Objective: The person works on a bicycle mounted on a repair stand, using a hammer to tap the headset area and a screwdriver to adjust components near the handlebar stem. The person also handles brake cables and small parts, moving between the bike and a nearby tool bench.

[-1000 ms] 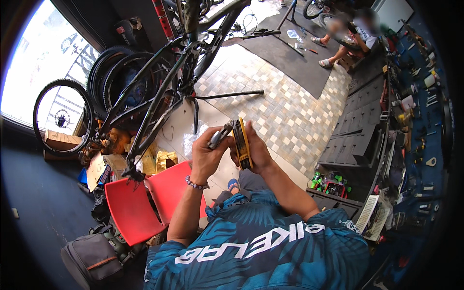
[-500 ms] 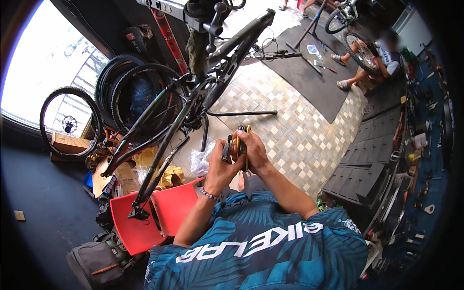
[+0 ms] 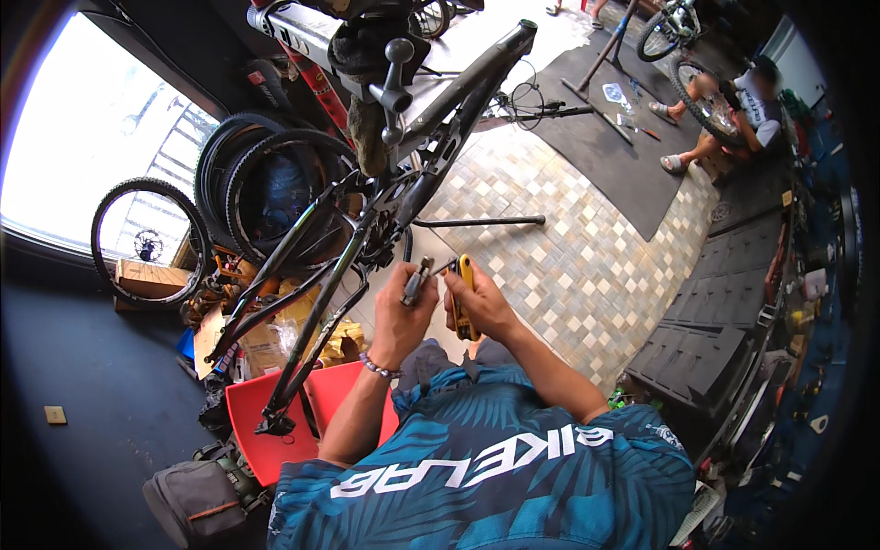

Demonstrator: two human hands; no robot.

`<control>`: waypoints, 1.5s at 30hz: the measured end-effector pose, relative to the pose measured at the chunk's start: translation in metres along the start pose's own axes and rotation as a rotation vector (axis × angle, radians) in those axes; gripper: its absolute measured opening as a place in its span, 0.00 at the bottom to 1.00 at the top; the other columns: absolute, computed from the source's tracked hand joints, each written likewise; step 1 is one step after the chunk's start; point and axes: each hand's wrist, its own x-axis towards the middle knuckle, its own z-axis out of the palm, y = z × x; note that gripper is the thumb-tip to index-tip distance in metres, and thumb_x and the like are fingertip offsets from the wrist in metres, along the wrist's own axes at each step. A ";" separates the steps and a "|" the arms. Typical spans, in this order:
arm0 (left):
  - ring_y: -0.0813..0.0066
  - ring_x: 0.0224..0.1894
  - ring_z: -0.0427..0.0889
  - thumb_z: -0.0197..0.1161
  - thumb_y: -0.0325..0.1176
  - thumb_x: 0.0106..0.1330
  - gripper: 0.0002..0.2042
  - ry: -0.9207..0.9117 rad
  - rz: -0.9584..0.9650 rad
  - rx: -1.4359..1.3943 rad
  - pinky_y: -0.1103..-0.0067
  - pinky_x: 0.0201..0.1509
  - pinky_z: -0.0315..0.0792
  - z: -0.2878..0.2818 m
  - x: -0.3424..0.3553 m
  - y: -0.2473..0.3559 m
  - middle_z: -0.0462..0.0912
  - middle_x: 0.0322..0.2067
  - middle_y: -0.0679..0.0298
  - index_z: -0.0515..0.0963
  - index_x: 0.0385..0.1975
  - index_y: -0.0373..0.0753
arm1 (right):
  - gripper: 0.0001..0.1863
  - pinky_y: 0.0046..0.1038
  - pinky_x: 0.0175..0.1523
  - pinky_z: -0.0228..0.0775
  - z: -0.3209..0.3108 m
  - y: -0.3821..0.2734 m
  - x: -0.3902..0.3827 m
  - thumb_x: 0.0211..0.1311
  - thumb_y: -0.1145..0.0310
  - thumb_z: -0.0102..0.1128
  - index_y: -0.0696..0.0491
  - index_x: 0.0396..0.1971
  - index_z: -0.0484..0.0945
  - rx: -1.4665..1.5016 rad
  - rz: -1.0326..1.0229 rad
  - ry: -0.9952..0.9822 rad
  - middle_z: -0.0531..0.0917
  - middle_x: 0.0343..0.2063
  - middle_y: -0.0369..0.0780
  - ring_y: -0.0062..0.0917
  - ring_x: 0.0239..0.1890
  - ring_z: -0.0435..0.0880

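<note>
Multi-tool (image 3: 467, 273): yellow-sided, upright in the right hand, in front of the person's chest, above the tiled floor (image 3: 550, 261); a thin dark bit sticks out toward the left hand.
Right hand (image 3: 483, 307): closed round the multi-tool, thumb laid along it.
Left hand (image 3: 401, 313): fingers curled round a small metal part (image 3: 417, 282), held tilted, just beside the multi-tool; whether the bit touches it, I cannot tell.
Bracelet (image 3: 377, 368): beaded, on the left wrist.
Bike frame (image 3: 472, 84): dark, hanging in a clamp (image 3: 394, 96) beyond and left of the hands; its lower end is over a red chair (image 3: 249, 417).
Tyres (image 3: 213, 174): grouped by the bright window at left, a wheel (image 3: 99, 240) near them.
Bag (image 3: 191, 495): grey, beside the chair.
Cabinet (image 3: 692, 357): dark, along the right side.
Co-worker (image 3: 763, 124): seated at upper right, at the edge of a dark mat (image 3: 600, 151), with another wheel in front.
</note>
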 end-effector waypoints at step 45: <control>0.83 0.20 0.71 0.59 0.43 0.80 0.13 -0.749 -0.302 -0.117 0.79 0.20 0.66 -0.128 0.269 -0.160 0.75 0.23 0.70 0.76 0.45 0.39 | 0.28 0.41 0.52 0.79 -0.049 0.014 0.158 0.70 0.71 0.68 0.47 0.68 0.73 -1.319 -0.751 0.394 0.82 0.51 0.46 0.44 0.48 0.84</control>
